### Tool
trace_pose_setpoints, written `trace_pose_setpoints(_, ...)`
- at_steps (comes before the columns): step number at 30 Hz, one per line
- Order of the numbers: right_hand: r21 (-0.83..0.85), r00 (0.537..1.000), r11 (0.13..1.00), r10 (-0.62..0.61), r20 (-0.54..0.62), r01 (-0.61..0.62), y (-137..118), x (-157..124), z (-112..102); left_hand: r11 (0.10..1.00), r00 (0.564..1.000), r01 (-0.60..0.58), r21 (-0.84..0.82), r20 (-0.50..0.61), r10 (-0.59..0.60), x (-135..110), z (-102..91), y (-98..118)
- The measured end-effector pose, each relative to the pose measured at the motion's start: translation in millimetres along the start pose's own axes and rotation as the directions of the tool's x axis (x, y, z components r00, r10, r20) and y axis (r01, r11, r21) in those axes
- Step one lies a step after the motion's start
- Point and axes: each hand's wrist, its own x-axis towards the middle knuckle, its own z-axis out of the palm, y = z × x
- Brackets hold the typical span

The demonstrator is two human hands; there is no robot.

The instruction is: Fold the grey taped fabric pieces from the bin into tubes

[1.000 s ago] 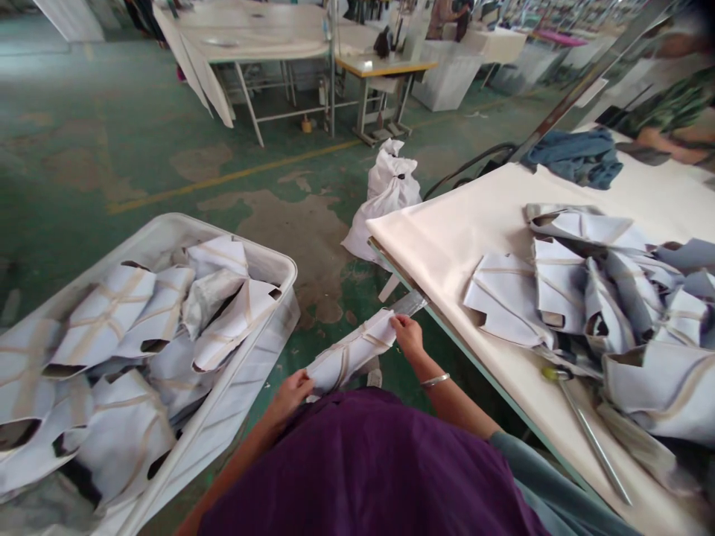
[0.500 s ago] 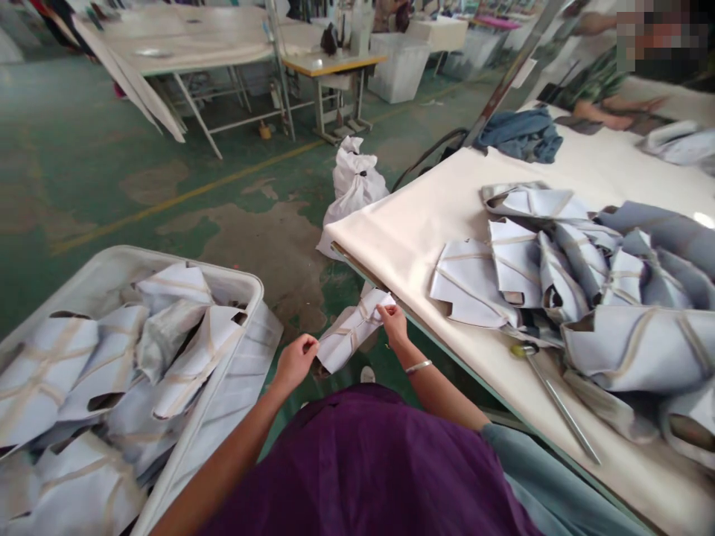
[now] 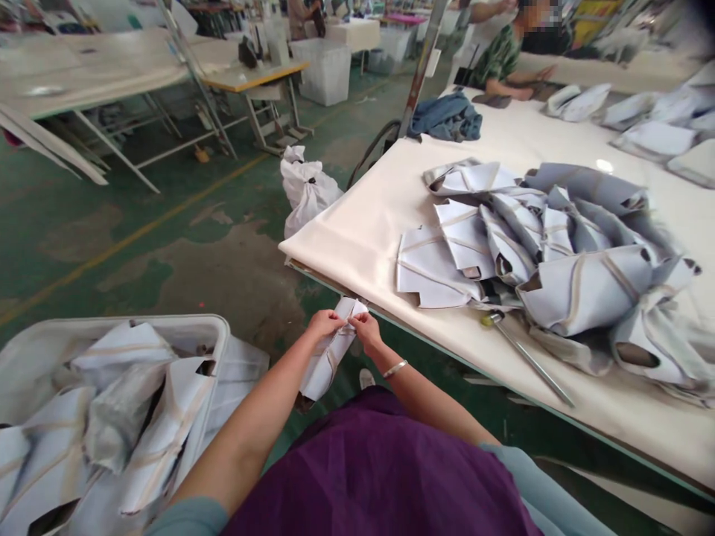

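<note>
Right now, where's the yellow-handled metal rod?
Head view, right side: the yellow-handled metal rod lies on the cream table, just in front of the fabric pile.

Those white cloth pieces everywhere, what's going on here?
A person holds a folded white cloth piece in their left hand and right hand, between a white bin full of similar pieces and a long table. More pieces lie heaped on the table beside a metal rod. Another person is at the table's far end.
</note>
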Motion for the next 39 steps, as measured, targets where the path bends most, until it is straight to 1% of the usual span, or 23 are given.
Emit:
trace_pose_setpoints(2,-0.035,0.998,0.999,0.011,-0.059,-0.013,2.5,2.1,3.4,0.997,0.999,0.049,0.053,0.021,-0.05,2.1,-2.1,0.4)
trace_pose_setpoints(3,-0.054,0.996,0.998,0.017,-0.089,-0.022,4.0,3.0,5.0,0.992,0.999,0.052,0.117,0.003,-0.053,1.6,-2.3,1.6)
trace_pose_setpoints(5,-0.087,0.989,0.995,0.03,-0.142,-0.043,7.7,4.0,7.5,0.965,0.997,0.03,0.26,-0.078,-0.01,-1.4,0.1,5.0)
trace_pose_setpoints(7,-0.112,0.983,0.991,0.046,-0.176,-0.066,12.0,4.3,9.0,0.942,0.984,0.025,0.334,-0.173,0.035,-4.3,6.1,8.8)
trace_pose_setpoints(9,-0.129,0.98,0.988,0.057,-0.188,-0.082,16.1,4.5,9.4,0.938,0.969,0.056,0.342,-0.246,0.032,-2.9,14.4,13.6)
trace_pose_setpoints(12,-0.139,0.983,0.987,0.06,-0.173,-0.084,19.5,5.8,8.1,0.949,0.958,0.113,0.295,-0.285,-0.025,12.7,26.0,25.3)
trace_pose_setpoints(15,-0.14,0.989,0.987,0.061,-0.134,-0.08,19.5,9.2,5.5,0.963,0.957,0.171,0.208,-0.269,-0.112,40.5,31.7,40.0)
trace_pose_setpoints(17,-0.131,0.994,0.988,0.068,-0.09,-0.08,19.0,12.4,3.5,0.965,0.96,0.194,0.179,-0.237,-0.149,56.9,31.1,44.4)
trace_pose_setpoints(19,-0.114,0.996,0.99,0.084,-0.037,-0.088,18.6,15.6,1.6,0.966,0.972,0.175,0.188,-0.187,-0.139,64.5,27.3,39.2)
trace_pose_setpoints(20,-0.106,0.995,0.99,0.095,-0.013,-0.096,18.3,17.0,0.6,0.968,0.98,0.156,0.197,-0.154,-0.126,64.0,24.6,33.1)
trace_pose_setpoints(22,-0.105,0.993,0.988,0.115,0.02,-0.113,17.0,19.1,-1.5,0.971,0.989,0.138,0.194,-0.078,-0.125,55.3,18.4,16.5)
trace_pose_setpoints(24,-0.145,0.993,0.983,0.116,0.034,-0.11,14.0,19.1,-4.6,0.975,0.99,0.142,0.169,-0.028,-0.139,42.1,13.0,0.1)
trace_pose_setpoints(26,-0.246,0.998,0.968,0.05,0.036,-0.039,9.3,15.8,-9.3,0.979,0.991,0.133,0.152,-0.026,-0.13,31.9,9.5,-10.4)
trace_pose_setpoints(27,-0.319,0.999,0.947,-0.029,0.039,0.04,6.5,12.7,-12.2,0.981,0.993,0.119,0.151,-0.033,-0.115,29.3,8.6,-12.9)
trace_pose_setpoints(28,-0.401,0.989,0.904,-0.136,0.059,0.149,3.5,8.7,-15.2,0.983,0.994,0.105,0.149,-0.034,-0.101,28.5,8.0,-13.9)
trace_pose_setpoints(29,-0.476,0.96,0.834,-0.258,0.11,0.279,0.7,4.2,-18.1,0.986,0.995,0.095,0.139,-0.024,-0.092,29.0,7.5,-13.6)
trace_pose_setpoints(30,-0.529,0.908,0.74,-0.37,0.196,0.415,-2.0,-0.6,-20.5,0.989,0.996,0.092,0.118,-0.002,-0.093,30.5,6.8,-12.6)
trace_pose_setpoints(31,-0.551,0.841,0.638,-0.452,0.298,0.538,-4.3,-5.3,-22.2,0.991,0.995,0.097,0.089,0.026,-0.1,32.3,6.0,-11.4)
trace_pose_setpoints(32,-0.547,0.773,0.549,-0.499,0.392,0.631,-6.1,-9.6,-23.2,0.992,0.992,0.108,0.058,0.055,-0.111,34.0,4.9,-10.3)
trace_pose_setpoints(33,-0.534,0.719,0.485,-0.517,0.464,0.693,-7.5,-13.1,-23.4,0.993,0.99,0.118,0.029,0.079,-0.12,35.3,3.8,-9.5)
trace_pose_setpoints(34,-0.524,0.684,0.442,-0.52,0.511,0.728,-8.5,-15.8,-22.9,0.992,0.987,0.125,0.01,0.098,-0.126,36.1,2.6,-9.0)
trace_pose_setpoints(37,-0.52,0.635,0.366,-0.497,0.592,0.772,-10.8,-19.1,-19.3,0.991,0.984,0.132,0.005,0.12,-0.132,36.0,-0.1,-8.9)
trace_pose_setpoints(39,-0.482,0.575,0.315,-0.463,0.674,0.818,-12.5,-20.0,-17.0,0.991,0.982,0.135,0.024,0.129,-0.137,35.3,-0.8,-9.1)
